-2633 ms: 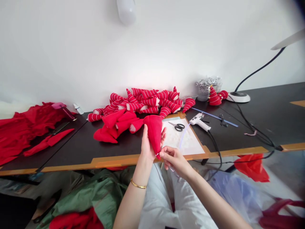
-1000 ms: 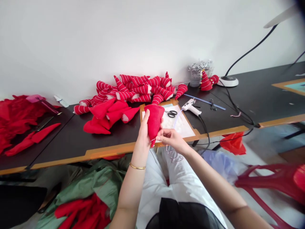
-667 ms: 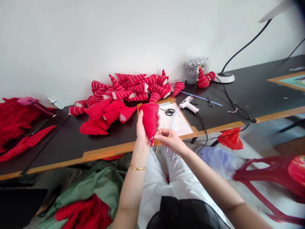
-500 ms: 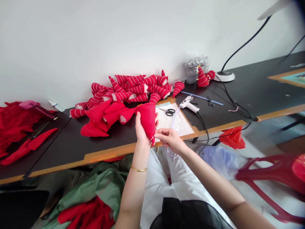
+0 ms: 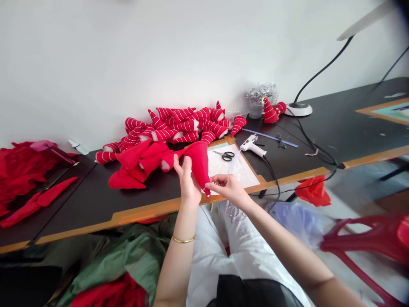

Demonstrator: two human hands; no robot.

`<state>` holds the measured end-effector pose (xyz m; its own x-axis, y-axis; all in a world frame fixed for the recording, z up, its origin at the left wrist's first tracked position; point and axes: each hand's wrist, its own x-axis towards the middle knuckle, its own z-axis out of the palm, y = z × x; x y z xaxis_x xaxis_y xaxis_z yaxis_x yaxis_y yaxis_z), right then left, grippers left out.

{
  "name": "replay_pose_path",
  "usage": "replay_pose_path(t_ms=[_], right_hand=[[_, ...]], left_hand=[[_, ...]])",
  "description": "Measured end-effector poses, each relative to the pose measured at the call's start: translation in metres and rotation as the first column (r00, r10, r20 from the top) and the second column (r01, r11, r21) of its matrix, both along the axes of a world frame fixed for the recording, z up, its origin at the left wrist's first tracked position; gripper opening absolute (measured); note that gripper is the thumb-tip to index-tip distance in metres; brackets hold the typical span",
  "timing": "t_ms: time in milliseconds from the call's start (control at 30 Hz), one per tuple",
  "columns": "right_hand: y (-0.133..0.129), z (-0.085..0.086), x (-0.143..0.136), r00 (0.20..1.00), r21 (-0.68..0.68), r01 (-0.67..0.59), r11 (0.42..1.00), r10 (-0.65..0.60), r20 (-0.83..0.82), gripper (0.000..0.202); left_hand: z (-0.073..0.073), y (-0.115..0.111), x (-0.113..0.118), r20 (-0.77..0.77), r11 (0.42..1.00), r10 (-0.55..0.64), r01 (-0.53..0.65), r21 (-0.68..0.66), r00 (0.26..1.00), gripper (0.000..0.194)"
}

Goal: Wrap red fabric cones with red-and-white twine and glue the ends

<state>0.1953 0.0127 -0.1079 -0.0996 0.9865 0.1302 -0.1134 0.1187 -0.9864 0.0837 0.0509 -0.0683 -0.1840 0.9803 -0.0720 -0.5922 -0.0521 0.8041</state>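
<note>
Just above the table's front edge, a plain red stuffed cloth cone (image 5: 198, 162) points its tip down toward me. My left hand (image 5: 190, 183) supports it from the left, thumb against its side and a finger raised away; the remaining fingers are partly hidden. Thumb and forefinger of my right hand (image 5: 228, 187) pinch a thin pale string close to the tip, where a few whitish dots show. More pinkish beaded-looking string (image 5: 235, 212) hangs below, over my white trousers.
Behind lie plain red cones (image 5: 134, 155) and a pile of white-striped ones (image 5: 182, 124). Scissors (image 5: 227, 156) rest on a white sheet (image 5: 244, 172). A white glue gun (image 5: 252, 146), lamp (image 5: 298, 109) and tub of silver tinsel (image 5: 255, 108) stand right. Red cloth (image 5: 19, 175) lies left.
The red cone has turned slightly in my hands. My left fingers have shifted to its left side, one now lifted off. My right hand still pinches near the tip.
</note>
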Motion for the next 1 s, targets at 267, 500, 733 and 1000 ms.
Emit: replay_pose_path(t_ms=[267, 500, 733, 1000], right_hand=[[-0.011, 0.002, -0.002, 0.969, 0.176, 0.037, 0.984, -0.078, 0.232, 0.027], [-0.011, 0.010, -0.007, 0.970, 0.263, 0.031, 0.964, -0.093, 0.225, 0.022], [-0.012, 0.007, -0.002, 0.995, 0.179, 0.049, 0.983, -0.063, 0.074, 0.028], [-0.010, 0.000, 0.003, 0.995, 0.141, 0.092, 0.986, -0.095, 0.013, 0.030]], left_hand=[[-0.008, 0.004, -0.005, -0.190, 0.992, 0.080, -0.060, 0.111, 0.978, 0.049], [-0.003, 0.002, -0.004, -0.057, 1.000, 0.012, -0.011, 0.028, 0.998, 0.038], [0.001, -0.001, -0.003, -0.094, 0.996, 0.048, -0.040, 0.085, 0.994, 0.049], [0.000, 0.003, -0.007, -0.060, 0.995, 0.009, -0.003, 0.099, 0.998, 0.045]])
